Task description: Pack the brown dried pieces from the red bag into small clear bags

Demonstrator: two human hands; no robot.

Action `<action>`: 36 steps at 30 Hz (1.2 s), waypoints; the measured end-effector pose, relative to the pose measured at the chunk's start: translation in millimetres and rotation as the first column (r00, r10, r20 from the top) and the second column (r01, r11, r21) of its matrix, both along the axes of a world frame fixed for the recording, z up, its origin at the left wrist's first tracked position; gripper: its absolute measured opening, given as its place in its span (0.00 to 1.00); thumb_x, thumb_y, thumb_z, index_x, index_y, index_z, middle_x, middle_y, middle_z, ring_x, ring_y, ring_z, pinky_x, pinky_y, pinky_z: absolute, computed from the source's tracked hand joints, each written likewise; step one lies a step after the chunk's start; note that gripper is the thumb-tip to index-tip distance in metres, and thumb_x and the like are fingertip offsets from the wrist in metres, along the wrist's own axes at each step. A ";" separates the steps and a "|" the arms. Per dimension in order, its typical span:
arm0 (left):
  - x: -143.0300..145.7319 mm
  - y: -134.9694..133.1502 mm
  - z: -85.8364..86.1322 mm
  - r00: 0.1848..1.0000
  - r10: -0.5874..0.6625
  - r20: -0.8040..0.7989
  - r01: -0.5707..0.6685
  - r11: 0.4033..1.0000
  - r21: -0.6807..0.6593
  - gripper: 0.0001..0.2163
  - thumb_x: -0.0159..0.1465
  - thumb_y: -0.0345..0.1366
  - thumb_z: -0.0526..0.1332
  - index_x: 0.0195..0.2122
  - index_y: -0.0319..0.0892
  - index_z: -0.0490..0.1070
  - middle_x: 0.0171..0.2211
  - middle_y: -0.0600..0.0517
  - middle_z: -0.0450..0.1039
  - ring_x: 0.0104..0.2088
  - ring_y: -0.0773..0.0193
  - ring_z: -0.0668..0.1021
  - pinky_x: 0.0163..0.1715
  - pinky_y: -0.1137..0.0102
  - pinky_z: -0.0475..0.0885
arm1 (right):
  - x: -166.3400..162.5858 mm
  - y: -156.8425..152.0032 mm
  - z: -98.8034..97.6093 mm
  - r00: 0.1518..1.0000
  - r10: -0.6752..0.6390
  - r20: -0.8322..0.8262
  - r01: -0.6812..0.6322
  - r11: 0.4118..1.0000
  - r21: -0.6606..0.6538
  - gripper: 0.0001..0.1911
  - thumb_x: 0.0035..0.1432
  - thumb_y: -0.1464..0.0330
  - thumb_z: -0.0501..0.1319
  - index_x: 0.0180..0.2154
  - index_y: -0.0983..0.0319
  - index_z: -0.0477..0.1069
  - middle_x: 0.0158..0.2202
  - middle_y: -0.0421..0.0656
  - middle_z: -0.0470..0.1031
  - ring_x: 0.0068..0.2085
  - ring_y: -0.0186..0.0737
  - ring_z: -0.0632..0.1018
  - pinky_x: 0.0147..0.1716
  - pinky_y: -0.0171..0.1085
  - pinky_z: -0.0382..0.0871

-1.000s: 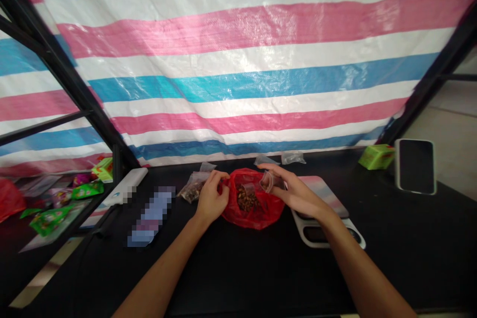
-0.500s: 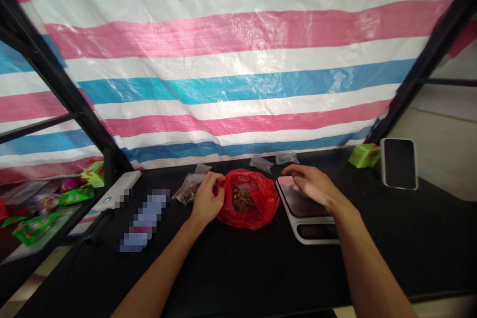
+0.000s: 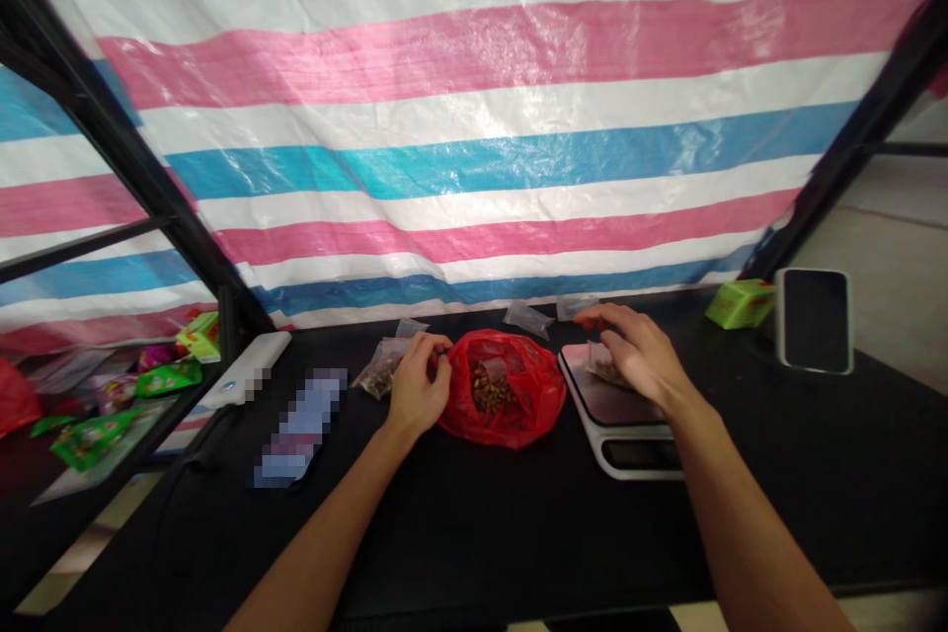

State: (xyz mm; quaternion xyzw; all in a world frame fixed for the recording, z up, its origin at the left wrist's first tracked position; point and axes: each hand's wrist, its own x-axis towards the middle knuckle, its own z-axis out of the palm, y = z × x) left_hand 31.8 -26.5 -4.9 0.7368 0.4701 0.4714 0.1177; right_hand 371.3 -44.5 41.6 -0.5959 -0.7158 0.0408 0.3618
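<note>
My left hand is curled at the left rim of a red plastic bag, its fingertips closed on the edge. Small brown pieces lie inside the bag, along with a bit of clear plastic. Over the kitchen scale hovers my right hand, fingers apart and holding nothing. Beneath it a small clear bag with brown contents rests on the scale's plate, partly hidden by the hand. Another filled clear bag lies just left of my left hand.
Small clear bags lie along the back of the black table. At the right are a green box and an upright framed dark screen. A phone-shaped pixelated object and a white device are at the left.
My right hand has lifted slightly off the scale, and the small filled bag now shows under it. My left hand stays at the red bag. The whole view has shifted a little.
</note>
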 end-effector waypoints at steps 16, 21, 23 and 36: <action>-5.0 -4.3 6.0 0.998 -0.007 -0.059 0.013 0.996 0.093 0.09 0.67 0.27 0.53 0.40 0.44 0.71 0.36 0.51 0.70 0.33 0.64 0.74 0.36 0.68 0.67 | 9.8 -3.7 1.6 0.997 -0.081 0.004 0.080 0.981 -0.175 0.10 0.50 0.72 0.57 0.37 0.56 0.69 0.38 0.41 0.79 0.40 0.45 0.78 0.38 0.38 0.65; -5.3 -5.8 6.8 0.995 -0.017 -0.094 0.026 0.995 0.093 0.09 0.67 0.27 0.53 0.40 0.44 0.71 0.35 0.52 0.69 0.31 0.64 0.73 0.33 0.69 0.66 | 16.9 -3.9 -4.0 0.995 0.049 -0.085 -0.068 0.968 -0.240 0.13 0.52 0.71 0.56 0.41 0.55 0.68 0.39 0.41 0.77 0.41 0.45 0.77 0.39 0.38 0.65; -5.1 -5.9 6.9 0.995 -0.020 -0.095 0.029 0.995 0.094 0.09 0.67 0.27 0.53 0.40 0.44 0.71 0.35 0.51 0.70 0.31 0.64 0.73 0.33 0.69 0.66 | 17.3 -4.4 -5.1 0.996 0.046 -0.081 -0.068 0.954 -0.292 0.14 0.53 0.70 0.57 0.43 0.55 0.68 0.39 0.41 0.77 0.41 0.45 0.77 0.38 0.38 0.65; -4.7 -5.6 6.0 0.998 -0.042 -0.053 0.047 0.992 0.115 0.09 0.67 0.27 0.54 0.39 0.44 0.72 0.35 0.51 0.70 0.31 0.64 0.74 0.34 0.69 0.67 | 5.9 -8.0 -2.8 0.984 0.114 -0.139 -0.152 0.942 -0.299 0.14 0.51 0.70 0.61 0.42 0.58 0.68 0.35 0.41 0.75 0.37 0.44 0.76 0.39 0.40 0.66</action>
